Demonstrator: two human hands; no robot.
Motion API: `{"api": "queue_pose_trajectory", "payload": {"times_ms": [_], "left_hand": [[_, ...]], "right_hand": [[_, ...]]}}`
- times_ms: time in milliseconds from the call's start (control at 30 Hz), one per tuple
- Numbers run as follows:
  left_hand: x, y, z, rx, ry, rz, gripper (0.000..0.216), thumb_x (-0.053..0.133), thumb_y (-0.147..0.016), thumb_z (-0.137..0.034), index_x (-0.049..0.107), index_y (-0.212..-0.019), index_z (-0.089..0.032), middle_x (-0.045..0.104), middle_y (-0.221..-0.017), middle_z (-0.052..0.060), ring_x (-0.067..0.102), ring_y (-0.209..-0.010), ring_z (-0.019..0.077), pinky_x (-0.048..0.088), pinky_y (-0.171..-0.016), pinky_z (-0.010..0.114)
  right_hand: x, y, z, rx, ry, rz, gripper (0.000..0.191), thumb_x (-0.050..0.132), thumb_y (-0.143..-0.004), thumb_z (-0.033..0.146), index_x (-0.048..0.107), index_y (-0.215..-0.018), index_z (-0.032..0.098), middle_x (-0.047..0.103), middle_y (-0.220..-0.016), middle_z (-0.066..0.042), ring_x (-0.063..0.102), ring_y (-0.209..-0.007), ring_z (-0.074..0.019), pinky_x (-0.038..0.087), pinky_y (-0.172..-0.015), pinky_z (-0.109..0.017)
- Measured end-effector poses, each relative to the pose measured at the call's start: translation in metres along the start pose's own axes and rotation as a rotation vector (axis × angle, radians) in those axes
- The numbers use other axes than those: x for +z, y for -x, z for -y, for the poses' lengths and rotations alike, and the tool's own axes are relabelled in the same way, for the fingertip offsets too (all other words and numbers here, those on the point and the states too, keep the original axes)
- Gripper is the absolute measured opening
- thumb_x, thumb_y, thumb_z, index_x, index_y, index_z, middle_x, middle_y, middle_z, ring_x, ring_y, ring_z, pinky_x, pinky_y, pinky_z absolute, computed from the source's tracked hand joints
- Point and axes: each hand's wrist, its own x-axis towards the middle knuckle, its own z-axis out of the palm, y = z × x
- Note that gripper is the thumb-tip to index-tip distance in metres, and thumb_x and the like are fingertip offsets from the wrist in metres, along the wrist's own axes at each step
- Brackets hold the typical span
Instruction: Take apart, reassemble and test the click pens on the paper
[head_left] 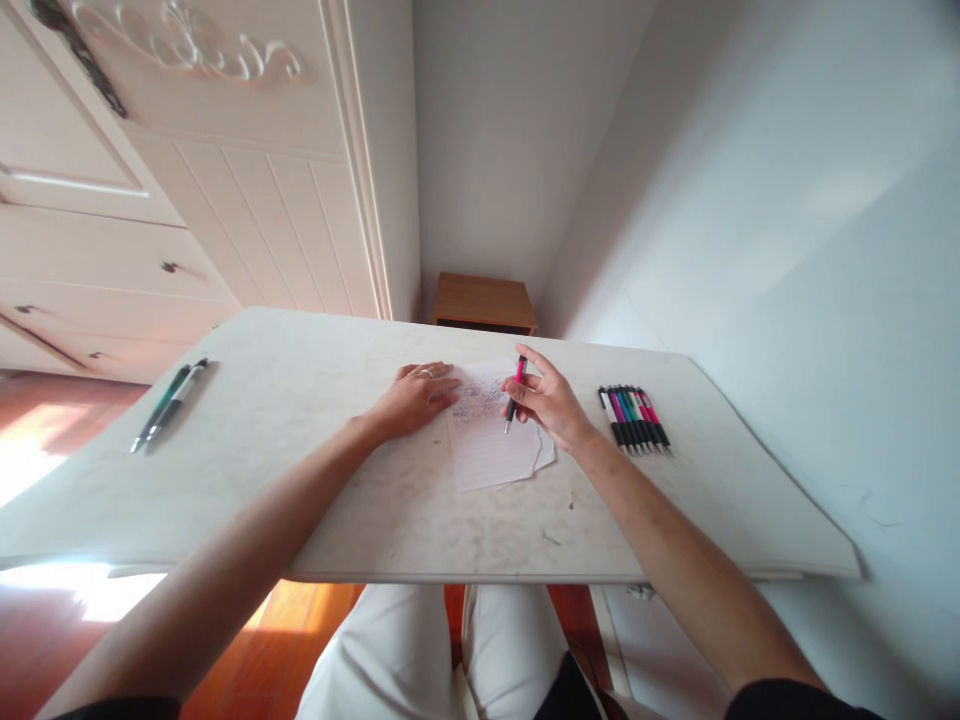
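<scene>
The right hand's (551, 402) thumb and fingers pinch a pink-and-black pen (511, 409), while the index finger stands raised and bent, its tip close to the pen's upper end. The pen tilts steeply, its tip aimed between 6 and 7 o'clock over a lined sheet of paper (491, 455) (whether the tip touches, I cannot tell). At 9 o'clock from that grip, the left hand (411, 402) lies palm down, its fingers slightly spread and holding nothing, the fingertips resting at the sheet's left edge; one finger wears a ring (427, 373).

Dense handwriting (476, 403) fills the sheet's upper part, while the ruled lower part looks blank. A ragged line, like a tear, runs down the sheet's right side toward 5 o'clock.

At 3 o'clock from the paper, just past the right hand, a row of pens (634, 422) lies side by side (white, purple, blue, green and pink bodies, dark grips), tips toward 6 o'clock. Well apart at 9 o'clock, a green pen (160, 408) and a white-and-black pen (178, 400) lie together, tips toward 7.

All this rests on a stained white table (360, 520). Beyond it stand a wooden box (484, 298) at 12 o'clock, a white cabinet (270, 210) at 10 and a pale wall (750, 220) at 2.
</scene>
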Motion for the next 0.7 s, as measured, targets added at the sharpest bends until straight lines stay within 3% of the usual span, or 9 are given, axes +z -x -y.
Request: {"api": "queue_pose_trajectory", "payload": {"times_ms": [133, 367, 533, 700], "left_hand": [[-0.002, 0.0, -0.002, 0.002, 0.007, -0.002, 0.043, 0.038, -0.096, -0.045, 0.064, -0.125, -0.024, 0.052, -0.141, 0.011, 0.045, -0.133, 0.0267, 0.03, -0.111, 0.046], [-0.001, -0.001, 0.0, 0.005, -0.015, 0.005, 0.044, 0.037, -0.097, -0.047, 0.063, -0.125, -0.026, 0.052, -0.142, 0.009, 0.044, -0.133, 0.0267, 0.032, -0.11, 0.048], [-0.002, 0.0, 0.0, 0.0, 0.004, 0.001, 0.045, 0.037, -0.096, -0.048, 0.064, -0.125, -0.026, 0.052, -0.142, 0.01, 0.044, -0.133, 0.0276, 0.032, -0.11, 0.048], [-0.004, 0.0, -0.002, 0.001, 0.024, -0.011, 0.045, 0.037, -0.096, -0.049, 0.065, -0.123, -0.028, 0.053, -0.141, 0.009, 0.045, -0.133, 0.0262, 0.032, -0.11, 0.047]], "right_hand": [[0.001, 0.001, -0.001, 0.018, -0.002, -0.003, 0.107, 0.086, -0.062, 0.039, 0.024, -0.148, 0.027, 0.065, -0.081, 0.0, 0.067, -0.055, -0.0168, 0.041, -0.037, -0.021], [0.002, -0.001, -0.004, 0.016, 0.057, 0.002, 0.105, 0.084, -0.065, 0.037, 0.022, -0.149, 0.023, 0.064, -0.078, 0.001, 0.066, -0.053, -0.0155, 0.041, -0.036, -0.019], [-0.012, -0.001, -0.003, -0.007, 0.316, 0.035, 0.095, 0.086, -0.063, 0.036, 0.039, -0.143, 0.017, 0.064, -0.072, 0.003, 0.051, -0.04, -0.0062, 0.038, -0.033, -0.017], [-0.027, 0.007, 0.006, -0.032, 0.447, 0.001, 0.057, 0.073, -0.076, 0.046, 0.059, -0.122, 0.013, 0.069, -0.073, -0.002, 0.049, -0.036, -0.0052, 0.036, -0.031, -0.016]]}}
